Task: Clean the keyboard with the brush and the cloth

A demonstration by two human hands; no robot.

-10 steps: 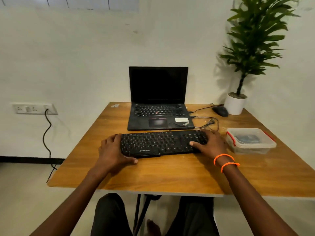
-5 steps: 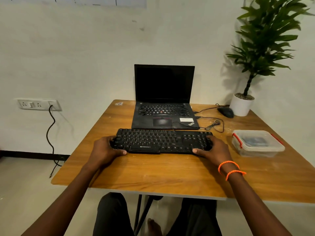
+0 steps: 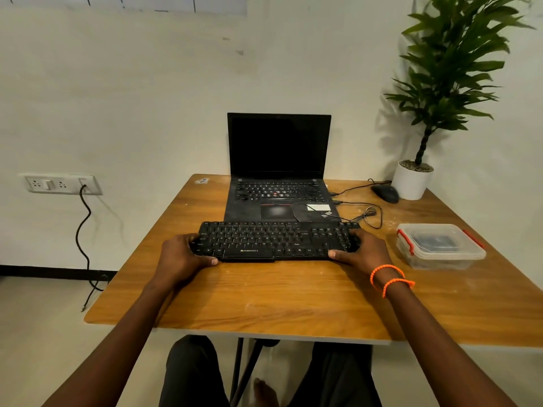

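Observation:
A black keyboard lies across the middle of the wooden table, just in front of the laptop. My left hand grips its left end, thumb along the front edge. My right hand grips its right end the same way, with orange bands on that wrist. A clear lidded plastic box with red clips stands to the right; something dark lies inside it. No brush or cloth is plainly visible.
An open black laptop stands behind the keyboard. A black mouse and its coiled cable lie at the back right, beside a potted plant. A wall socket with a hanging cable is at the left.
Both hands have taken hold of the keyboard's ends and straightened it from a slant; it now lies level in front of the laptop.

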